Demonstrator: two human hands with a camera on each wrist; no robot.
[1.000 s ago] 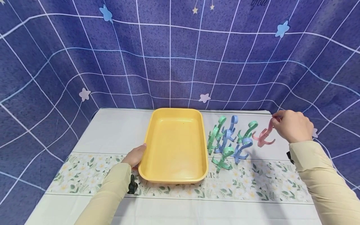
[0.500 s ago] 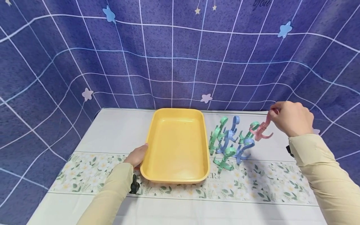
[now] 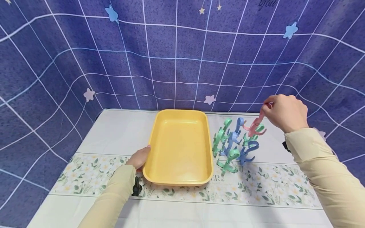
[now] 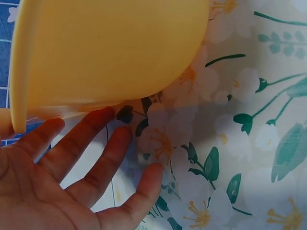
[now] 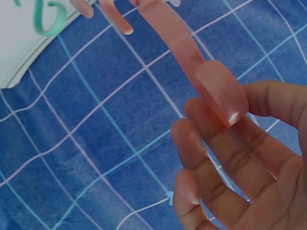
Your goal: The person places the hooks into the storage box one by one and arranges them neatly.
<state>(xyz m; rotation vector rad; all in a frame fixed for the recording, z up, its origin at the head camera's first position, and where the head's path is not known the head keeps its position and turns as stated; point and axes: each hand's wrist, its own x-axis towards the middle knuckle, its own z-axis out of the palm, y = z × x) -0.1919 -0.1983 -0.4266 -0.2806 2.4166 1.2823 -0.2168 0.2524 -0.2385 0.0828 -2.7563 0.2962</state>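
Observation:
My right hand [image 3: 286, 112] pinches the curled top of a pink four-claw-style hanging hook [image 3: 253, 128] between thumb and fingers. It hangs tilted above the table, with its prongs down and in front of a green hook. In the right wrist view the pink hook's curved end [image 5: 223, 93] lies between thumb and forefinger; its prongs are partly cut off. My left hand [image 3: 139, 157] holds the left side of a yellow tray [image 3: 211, 158]. In the left wrist view its fingers [image 4: 96, 136] touch the outer wall, with the thumb by the rim.
Several green hooks [image 3: 228, 163] and blue hooks [image 3: 247, 152] stand close together right of the tray, on a white table cover [image 3: 125, 126] with a floral band. A blue gridded curtain [image 3: 176, 63] hangs behind the table and at its sides.
My right hand has moved left and slightly upward with the pink hook, bringing it over the back of the hook cluster. The left hand stays at the tray.

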